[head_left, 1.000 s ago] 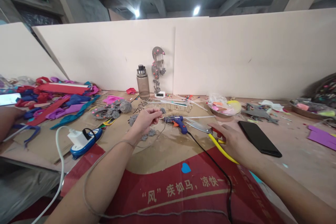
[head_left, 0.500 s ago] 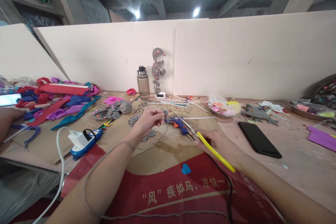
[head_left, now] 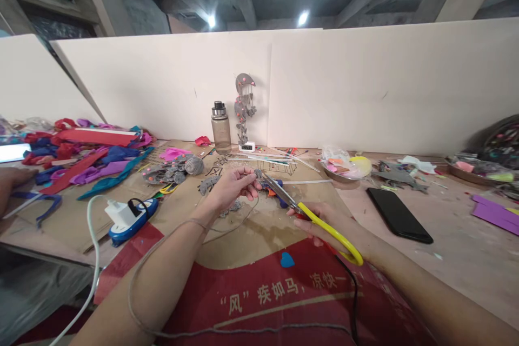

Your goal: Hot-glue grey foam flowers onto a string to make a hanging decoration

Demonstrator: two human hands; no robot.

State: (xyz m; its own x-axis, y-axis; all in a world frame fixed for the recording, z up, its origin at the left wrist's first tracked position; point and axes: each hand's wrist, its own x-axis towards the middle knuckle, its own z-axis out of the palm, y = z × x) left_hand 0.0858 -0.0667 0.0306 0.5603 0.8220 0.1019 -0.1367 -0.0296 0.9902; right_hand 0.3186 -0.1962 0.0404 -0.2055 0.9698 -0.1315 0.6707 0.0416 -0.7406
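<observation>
Between the fingertips of my left hand (head_left: 235,188) is a small grey piece (head_left: 258,173) with grey yarn (head_left: 248,216) trailing from it; the yarn also loops over my left forearm. My right hand (head_left: 320,221) grips a pair of scissors (head_left: 330,231) with yellow handles. The scissor tips reach up to the grey piece; I cannot tell whether the blades touch it. Partly hidden behind the blades lies a blue glue gun (head_left: 279,194). Grey scraps (head_left: 233,206) rest on the cardboard under my left hand.
A ball of grey yarn (head_left: 194,165) sits beside grey pieces with pink dots. Behind stand a bottle (head_left: 221,128) and a small clock (head_left: 247,147). To the right lie a black phone (head_left: 399,215) and a dish (head_left: 344,173); to the left, a blue power strip (head_left: 133,224). Another person's hand (head_left: 16,178) is at far left.
The scissors have swung left and their tips are now at the grey piece. My left fingers have shifted slightly, and my right hand has turned in the handles.
</observation>
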